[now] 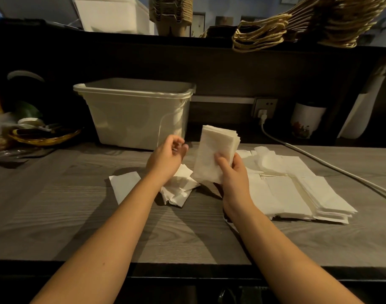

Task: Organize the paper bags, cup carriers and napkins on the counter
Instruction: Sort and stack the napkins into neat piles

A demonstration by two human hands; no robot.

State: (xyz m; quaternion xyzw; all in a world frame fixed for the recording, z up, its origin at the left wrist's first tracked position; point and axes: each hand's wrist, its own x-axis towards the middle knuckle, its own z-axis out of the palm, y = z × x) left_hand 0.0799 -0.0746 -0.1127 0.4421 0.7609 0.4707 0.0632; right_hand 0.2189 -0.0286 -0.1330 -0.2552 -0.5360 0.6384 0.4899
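Note:
My right hand [232,172] grips a thick stack of white napkins [214,148] upright above the grey wooden counter [56,205]. My left hand [168,155] hovers just left of the stack with fingers curled and apart, holding nothing. Under it lies a loose, crumpled heap of napkins [178,189], and one single napkin [124,185] lies flat further left. To the right, napkins [297,189] are spread in overlapping flat piles. Paper bags with twisted handles [297,25] and a stack of cup carriers [170,12] sit on the raised shelf at the back.
A translucent plastic bin [135,115] stands behind my hands. A wicker basket [43,137] with clutter sits at the left. A white cable [319,163] runs from a wall socket [264,107] across the right side. A white cup [306,119] stands at the back right.

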